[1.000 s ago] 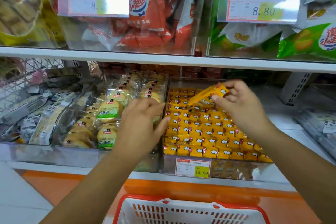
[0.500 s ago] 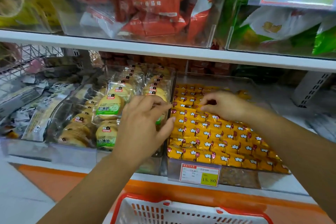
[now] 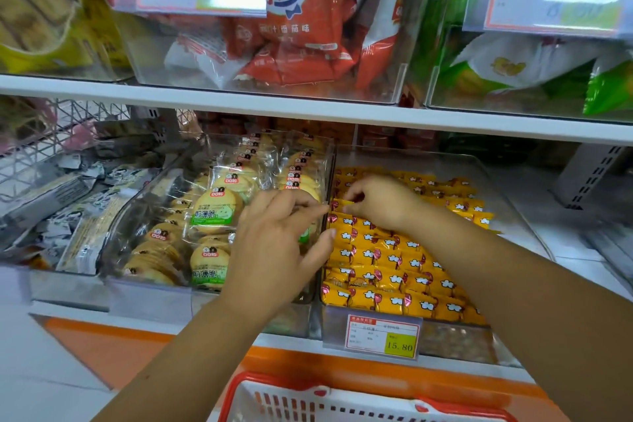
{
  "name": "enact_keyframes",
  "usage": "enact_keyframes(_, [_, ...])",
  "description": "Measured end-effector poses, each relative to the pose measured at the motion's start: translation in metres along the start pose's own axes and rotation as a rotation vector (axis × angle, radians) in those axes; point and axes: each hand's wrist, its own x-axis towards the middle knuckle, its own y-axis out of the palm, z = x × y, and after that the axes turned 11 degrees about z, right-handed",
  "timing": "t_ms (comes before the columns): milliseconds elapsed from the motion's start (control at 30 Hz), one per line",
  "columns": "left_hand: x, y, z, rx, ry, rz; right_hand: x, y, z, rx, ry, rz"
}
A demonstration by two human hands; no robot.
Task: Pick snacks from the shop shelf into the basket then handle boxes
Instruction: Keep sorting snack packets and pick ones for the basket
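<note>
Yellow packets [image 3: 394, 271] fill right clear bin [image 3: 411, 158] on lower shelf [image 3: 565, 250]. Shingled rows, long axes left-right, red ends leftward, white popcorn print.
Right hand [image 3: 380, 202] pinches single packet [image 3: 340, 205] at bin's left side.
Left hand [image 3: 274, 243] loosely spread, empty, over bin divider.
Neighbouring bin [image 3: 154, 305] holds round crackers [image 3: 212, 205].
Basket [image 3: 239, 387] below.
</note>
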Motion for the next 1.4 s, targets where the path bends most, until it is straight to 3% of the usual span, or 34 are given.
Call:
enact_keyframes(267, [-0.002, -0.003, -0.001, 0.041, 0.007, 0.033, -0.067, -0.001, -0.004, 0.328, -0.168, -0.411])
enact_keyframes(433, [-0.01, -0.008, -0.02, 0.038, 0.034, 0.054, -0.139, 0.001, -0.003, 0.802, -0.213, -0.553])
enact_keyframes(500, [-0.016, -0.014, -0.037, -0.093, 0.027, 0.099, -0.16, 0.004, -0.007, 0.93, -0.189, -0.547])
enact_keyframes(700, [-0.03, -0.02, -0.071, -1.071, -0.277, 0.389, -0.2, 0.018, -0.019, 1.216, -0.155, -0.426])
enact_keyframes(767, [-0.034, -0.019, -0.078, -1.225, -0.327, 0.425, -0.207, 0.02, -0.02, 1.281, -0.144, -0.384])
enact_keyframes(900, [-0.037, -0.016, -0.079, -1.274, -0.366, 0.405, -0.214, 0.02, -0.016, 1.377, -0.093, -0.252])
enact_keyframes(1200, [-0.032, -0.024, -0.062, -1.428, -0.395, 0.432, -0.204, 0.027, -0.027, 1.463, -0.125, -0.183])
enact_keyframes(1400, [-0.028, -0.021, -0.059, -1.381, -0.358, 0.436, -0.2, 0.028, -0.031, 1.462, -0.162, -0.143])
